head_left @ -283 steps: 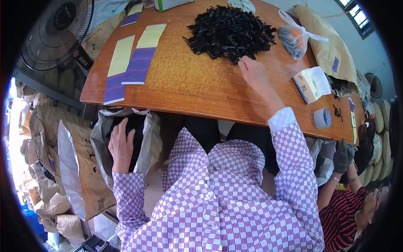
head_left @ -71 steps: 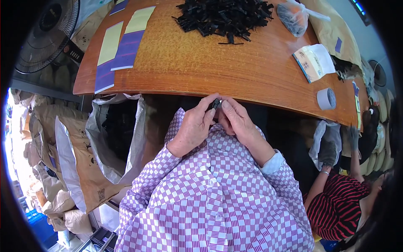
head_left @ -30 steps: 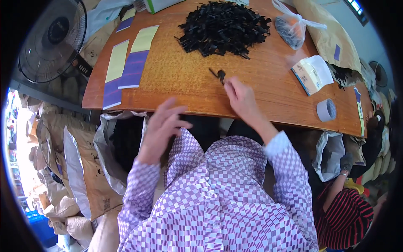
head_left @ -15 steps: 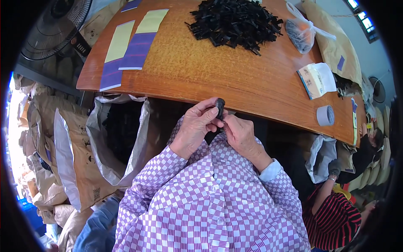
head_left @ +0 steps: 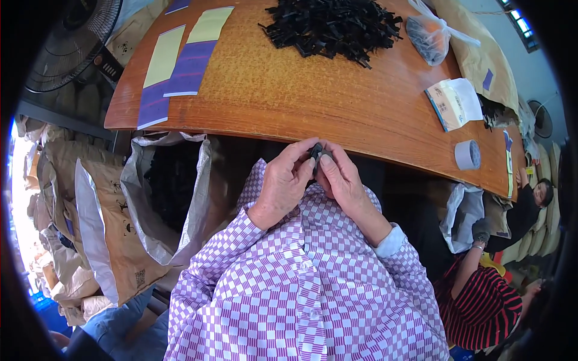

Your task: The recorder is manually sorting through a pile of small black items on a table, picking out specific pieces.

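Observation:
Both of my hands meet just off the table's near edge, over my lap. Between them is a small black piece (head_left: 316, 153), mostly covered by fingers, so its exact kind cannot be made out. My left hand (head_left: 284, 180) pinches it from the left with thumb and forefinger. From the other side my right hand (head_left: 343, 180) grips it too, thumb pressed close to the left thumb. A heap of black strip-like pieces (head_left: 334, 30) lies at the far middle of the brown table (head_left: 259, 90).
Yellow-and-purple paper strips (head_left: 192, 66) lie at the table's left. A knotted clear bag (head_left: 428, 41), a tissue pack (head_left: 448, 105) and a tape roll (head_left: 467, 155) are on the right. An open sack (head_left: 195, 198) holding black pieces stands left; a co-worker in a striped shirt (head_left: 484, 307) sits right.
My right hand has risen and closed on the black piece beside the left thumb. The piece is now more covered by fingers. My view has shifted slightly.

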`<state>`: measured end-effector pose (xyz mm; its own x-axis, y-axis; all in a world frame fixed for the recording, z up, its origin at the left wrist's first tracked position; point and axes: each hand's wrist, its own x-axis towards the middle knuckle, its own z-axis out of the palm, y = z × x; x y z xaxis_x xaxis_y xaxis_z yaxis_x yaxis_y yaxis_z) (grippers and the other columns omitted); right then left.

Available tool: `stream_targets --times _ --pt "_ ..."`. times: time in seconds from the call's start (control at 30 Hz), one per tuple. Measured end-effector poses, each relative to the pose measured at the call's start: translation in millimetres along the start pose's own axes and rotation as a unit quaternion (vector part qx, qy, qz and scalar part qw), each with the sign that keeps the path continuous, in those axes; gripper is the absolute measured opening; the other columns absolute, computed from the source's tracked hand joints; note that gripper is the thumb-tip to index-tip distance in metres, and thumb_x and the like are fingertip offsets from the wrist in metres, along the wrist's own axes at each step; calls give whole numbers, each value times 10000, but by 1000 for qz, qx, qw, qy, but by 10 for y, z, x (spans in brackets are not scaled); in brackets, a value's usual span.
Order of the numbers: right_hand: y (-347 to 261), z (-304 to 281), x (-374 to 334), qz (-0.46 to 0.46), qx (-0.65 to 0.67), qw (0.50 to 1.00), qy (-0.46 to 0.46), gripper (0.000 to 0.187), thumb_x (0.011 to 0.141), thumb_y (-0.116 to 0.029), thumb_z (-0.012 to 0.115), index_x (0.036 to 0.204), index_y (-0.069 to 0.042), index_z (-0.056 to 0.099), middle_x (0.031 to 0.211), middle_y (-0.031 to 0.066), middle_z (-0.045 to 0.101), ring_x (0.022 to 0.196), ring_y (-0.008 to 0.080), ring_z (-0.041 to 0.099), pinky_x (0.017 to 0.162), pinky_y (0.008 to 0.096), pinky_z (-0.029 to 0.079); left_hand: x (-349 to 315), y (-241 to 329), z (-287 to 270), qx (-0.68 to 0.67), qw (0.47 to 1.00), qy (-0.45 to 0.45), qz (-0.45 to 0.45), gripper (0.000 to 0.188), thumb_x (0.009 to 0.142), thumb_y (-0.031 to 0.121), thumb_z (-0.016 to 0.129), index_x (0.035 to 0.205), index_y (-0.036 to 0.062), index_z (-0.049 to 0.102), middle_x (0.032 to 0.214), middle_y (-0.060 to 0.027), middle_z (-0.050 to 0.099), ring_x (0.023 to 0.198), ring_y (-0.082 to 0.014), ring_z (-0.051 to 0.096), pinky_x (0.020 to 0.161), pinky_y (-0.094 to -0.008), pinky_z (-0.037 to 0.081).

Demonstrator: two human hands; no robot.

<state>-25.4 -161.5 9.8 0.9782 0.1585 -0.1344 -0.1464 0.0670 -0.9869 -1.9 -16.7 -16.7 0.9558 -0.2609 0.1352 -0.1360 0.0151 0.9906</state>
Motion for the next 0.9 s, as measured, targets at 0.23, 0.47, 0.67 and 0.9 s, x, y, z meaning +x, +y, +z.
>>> stream_targets --times 0.23,0.47,0.67,0.9 --pt "79 -17 1 -4 26 999 22 291 984 -159 427 1233 -9 441 758 -16 484 609 32 419 529 174 356 21 77 66 97 993 -4 71 348 840 -47 578 1178 28 553 1008 -121 615 845 -173 627 701 -245 505" --pt "227 -9 45 -56 63 995 45 295 996 -197 411 1236 -31 446 671 -47 438 522 17 368 444 168 279 29 124 140 152 984 9 95 348 837 -42 575 1176 33 566 908 -119 597 722 -185 608 617 -265 489" --pt "125 -128 43 58 84 995 14 292 995 -183 411 1248 -43 454 639 -52 436 507 15 375 433 177 283 44 88 170 199 977 -12 71 337 843 -34 563 1172 33 553 913 -116 600 700 -191 607 593 -265 485" --pt "497 -191 68 -80 98 991 39 248 980 -143 446 1195 -23 474 710 -32 505 477 20 377 417 165 291 99 223 56 -107 987 -36 -114 392 911 2 493 1292 21 403 947 -100 620 802 -129 630 661 -190 477"
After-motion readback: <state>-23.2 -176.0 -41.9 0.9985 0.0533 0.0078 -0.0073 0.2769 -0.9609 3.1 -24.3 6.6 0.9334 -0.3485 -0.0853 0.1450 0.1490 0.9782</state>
